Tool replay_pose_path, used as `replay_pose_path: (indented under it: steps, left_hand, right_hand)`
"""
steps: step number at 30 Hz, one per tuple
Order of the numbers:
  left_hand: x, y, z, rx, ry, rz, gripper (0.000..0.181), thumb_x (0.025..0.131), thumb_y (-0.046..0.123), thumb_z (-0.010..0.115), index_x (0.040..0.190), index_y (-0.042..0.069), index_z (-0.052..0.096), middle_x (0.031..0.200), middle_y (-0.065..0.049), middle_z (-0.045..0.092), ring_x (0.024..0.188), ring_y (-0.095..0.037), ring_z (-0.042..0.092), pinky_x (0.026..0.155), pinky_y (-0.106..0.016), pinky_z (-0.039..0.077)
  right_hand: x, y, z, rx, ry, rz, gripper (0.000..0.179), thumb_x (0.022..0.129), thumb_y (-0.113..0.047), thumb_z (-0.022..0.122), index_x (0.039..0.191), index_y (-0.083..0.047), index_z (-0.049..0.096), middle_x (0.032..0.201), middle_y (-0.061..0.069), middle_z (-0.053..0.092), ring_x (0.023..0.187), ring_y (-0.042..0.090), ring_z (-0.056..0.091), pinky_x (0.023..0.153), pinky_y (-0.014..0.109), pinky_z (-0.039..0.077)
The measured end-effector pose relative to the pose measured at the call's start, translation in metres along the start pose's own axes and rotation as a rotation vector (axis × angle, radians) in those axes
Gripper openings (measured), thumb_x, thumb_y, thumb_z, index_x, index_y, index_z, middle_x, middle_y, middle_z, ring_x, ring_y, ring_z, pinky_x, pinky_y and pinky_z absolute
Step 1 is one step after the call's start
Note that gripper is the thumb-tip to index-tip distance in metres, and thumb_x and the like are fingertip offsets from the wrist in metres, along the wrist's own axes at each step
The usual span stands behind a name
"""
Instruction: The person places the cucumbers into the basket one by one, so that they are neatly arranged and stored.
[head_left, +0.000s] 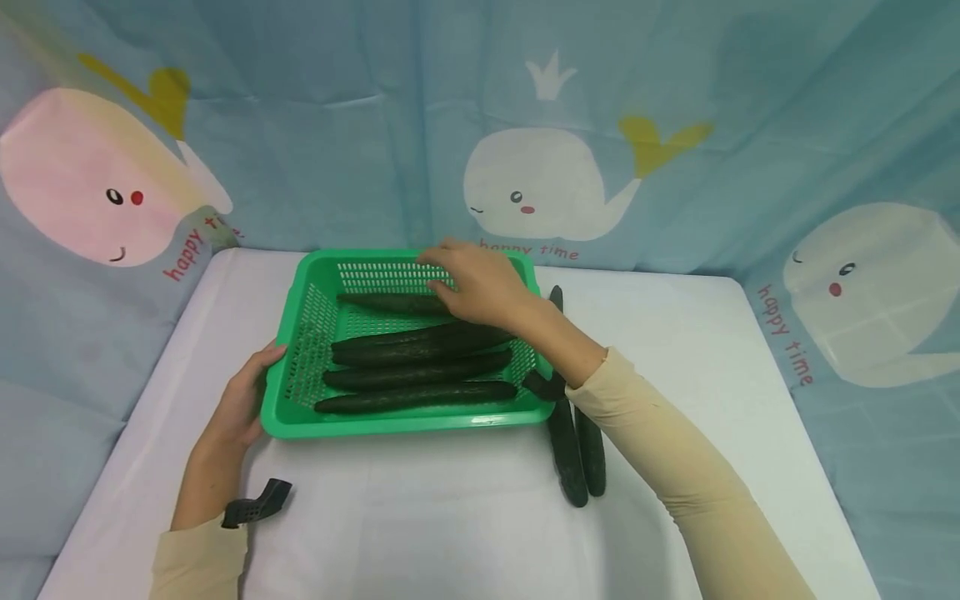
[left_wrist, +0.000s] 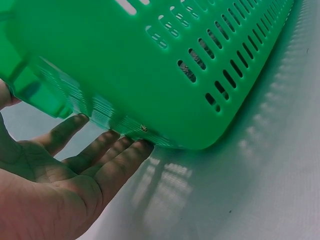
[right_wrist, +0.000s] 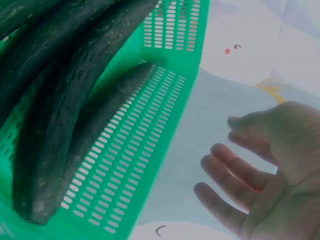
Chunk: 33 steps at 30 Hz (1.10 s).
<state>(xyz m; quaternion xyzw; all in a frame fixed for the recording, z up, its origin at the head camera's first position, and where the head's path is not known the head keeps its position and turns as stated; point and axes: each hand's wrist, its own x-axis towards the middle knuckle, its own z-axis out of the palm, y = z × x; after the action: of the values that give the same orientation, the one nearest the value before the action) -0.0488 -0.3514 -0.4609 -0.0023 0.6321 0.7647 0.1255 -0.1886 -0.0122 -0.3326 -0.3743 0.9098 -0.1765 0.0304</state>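
A green plastic basket [head_left: 405, 427] with slotted walls stands on the white table. Several dark green cucumbers [head_left: 416, 398] lie lengthwise inside it, one [head_left: 390, 303] apart along the far wall. At the basket's left end my left hand [head_left: 243, 396] holds it, thumb at the rim and fingertips against the outer wall [left_wrist: 165, 95]. My right hand [head_left: 483, 283] hovers over the far right part of the basket, fingers loosely spread with nothing in them. In the right wrist view this hand [right_wrist: 265, 185] appears beside the rim, apart from the cucumbers [right_wrist: 55, 125].
To the right of the basket, cucumbers [head_left: 568, 454] lie side by side on the table [head_left: 450, 517], partly covered by my right forearm. A blue curtain [head_left: 360, 150] printed with whales hangs behind the table and along its sides.
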Motion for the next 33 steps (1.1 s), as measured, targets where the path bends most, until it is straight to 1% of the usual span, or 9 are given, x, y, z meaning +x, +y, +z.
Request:
replay_pose_path:
  steps: [5,7,10,12,16,20,22,29,33]
  left_hand:
    - [0.0,0.002,0.001,0.023,0.021,-0.001,0.068,0.115,0.039,0.029,0.171,0.009,0.006,0.144,0.005,0.05,0.126,-0.004,0.063,0.101,-0.021,0.06]
    - [0.001,0.002,0.001,0.026,0.016,-0.007,0.068,0.115,0.04,0.029,0.171,0.009,0.005,0.145,0.004,0.049,0.127,-0.004,0.062,0.102,-0.021,0.059]
    - [0.001,0.001,0.002,0.039,0.012,-0.005,0.068,0.115,0.04,0.028,0.171,0.009,0.004,0.145,0.005,0.048,0.128,-0.004,0.06,0.102,-0.021,0.059]
    - [0.001,0.001,0.002,0.041,0.009,0.002,0.068,0.116,0.04,0.028,0.171,0.009,0.005,0.146,0.004,0.047,0.128,-0.004,0.061,0.102,-0.021,0.059]
    - [0.0,0.0,0.001,0.039,-0.001,0.014,0.065,0.116,0.038,0.026,0.171,0.009,0.007,0.146,0.003,0.049,0.127,-0.004,0.061,0.102,-0.022,0.059]
    - [-0.001,0.0,0.0,0.032,-0.001,0.006,0.066,0.116,0.039,0.027,0.171,0.009,0.008,0.143,0.002,0.05,0.125,-0.006,0.062,0.101,-0.023,0.06]
    - [-0.001,0.0,0.0,0.037,0.004,0.0,0.066,0.116,0.04,0.028,0.171,0.01,0.008,0.143,0.003,0.05,0.125,-0.006,0.062,0.101,-0.023,0.06]
    - [-0.003,-0.003,0.003,0.067,0.038,-0.02,0.069,0.115,0.043,0.029,0.172,0.013,0.005,0.149,0.008,0.043,0.132,-0.001,0.054,0.104,-0.017,0.056]
    - [-0.002,-0.003,0.004,0.068,0.051,-0.029,0.071,0.115,0.044,0.031,0.172,0.013,0.004,0.15,0.009,0.042,0.133,-0.001,0.054,0.104,-0.017,0.056]
  right_hand:
    - [-0.011,0.009,-0.003,-0.003,0.0,0.007,0.04,0.108,-0.029,0.064,0.146,-0.015,0.064,0.149,0.008,0.064,0.126,0.026,0.069,0.082,0.042,0.064]
    - [-0.017,0.012,-0.005,-0.003,0.001,0.013,0.041,0.107,-0.029,0.064,0.145,-0.014,0.064,0.151,0.009,0.062,0.133,0.028,0.066,0.093,0.045,0.063]
    - [-0.028,0.018,-0.006,0.002,0.0,0.027,0.041,0.107,-0.03,0.064,0.145,-0.014,0.064,0.152,0.01,0.062,0.136,0.029,0.064,0.102,0.048,0.061]
    - [-0.034,0.02,-0.005,0.006,-0.006,0.039,0.042,0.107,-0.031,0.064,0.146,-0.014,0.064,0.152,0.009,0.062,0.135,0.029,0.064,0.1,0.048,0.061]
    - [-0.048,0.024,-0.005,0.014,-0.005,0.076,0.044,0.107,-0.033,0.064,0.148,-0.016,0.062,0.153,0.008,0.061,0.135,0.029,0.063,0.089,0.048,0.064]
    - [-0.061,0.027,-0.007,0.038,0.009,0.125,0.047,0.107,-0.034,0.065,0.15,-0.016,0.06,0.154,0.008,0.059,0.127,0.03,0.068,0.078,0.048,0.063]
    - [-0.067,0.03,-0.008,0.047,0.019,0.148,0.047,0.107,-0.034,0.065,0.15,-0.017,0.06,0.154,0.008,0.059,0.125,0.029,0.069,0.077,0.048,0.063]
    - [-0.089,0.039,-0.006,0.088,0.054,0.2,0.05,0.106,-0.035,0.066,0.151,-0.015,0.059,0.149,0.009,0.061,0.132,0.03,0.065,0.094,0.054,0.061]
    - [-0.103,0.045,-0.007,0.133,0.088,0.243,0.05,0.105,-0.035,0.067,0.15,-0.016,0.059,0.148,0.009,0.061,0.128,0.03,0.066,0.09,0.053,0.061]
